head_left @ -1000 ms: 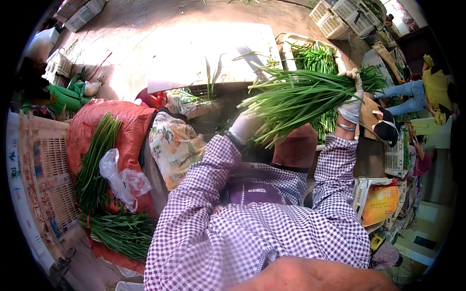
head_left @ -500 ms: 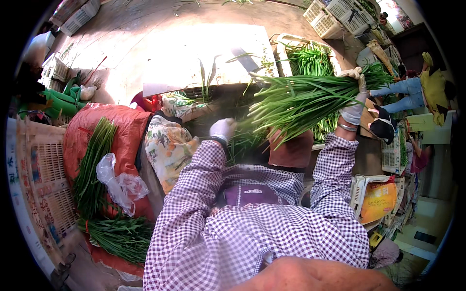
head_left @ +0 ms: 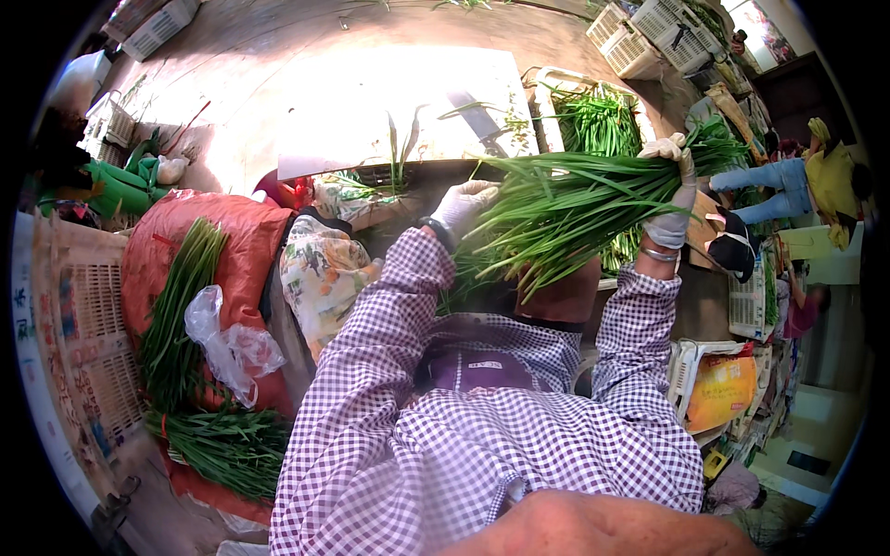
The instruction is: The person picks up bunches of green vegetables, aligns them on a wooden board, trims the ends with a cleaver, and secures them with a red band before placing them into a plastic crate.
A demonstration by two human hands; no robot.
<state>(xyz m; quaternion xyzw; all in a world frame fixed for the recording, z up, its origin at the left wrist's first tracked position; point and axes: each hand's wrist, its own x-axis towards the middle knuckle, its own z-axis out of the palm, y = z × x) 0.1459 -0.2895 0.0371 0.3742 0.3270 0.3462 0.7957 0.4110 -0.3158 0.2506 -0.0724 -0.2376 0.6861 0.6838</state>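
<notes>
In my gloved right hand [head_left: 671,190] is a large bunch of garlic chives [head_left: 584,199], gripped near its right end and held up so the long stalks spread left. My gloved left hand [head_left: 464,208] is at the left end of that bunch, its fingers closed on some stalk ends; exactly how many is hidden. Loose green blades hang in the shadow below the left hand. Behind the bunch, a pale crate [head_left: 545,113] holds more chives [head_left: 598,120]. A white board [head_left: 371,120] lies just beyond my hands, with a few stray blades on it.
To my left, a red sack [head_left: 255,222] carries tied chive bundles [head_left: 181,315] and a clear plastic bag [head_left: 227,343]. A slatted crate [head_left: 97,324] stands farther left. More crates [head_left: 677,37] are stacked at far right, near a person in yellow [head_left: 830,181].
My left hand has moved right and up, from below the bunch to its left stalk ends, and closed there. The stalks now droop lower; my right hand keeps its grip.
</notes>
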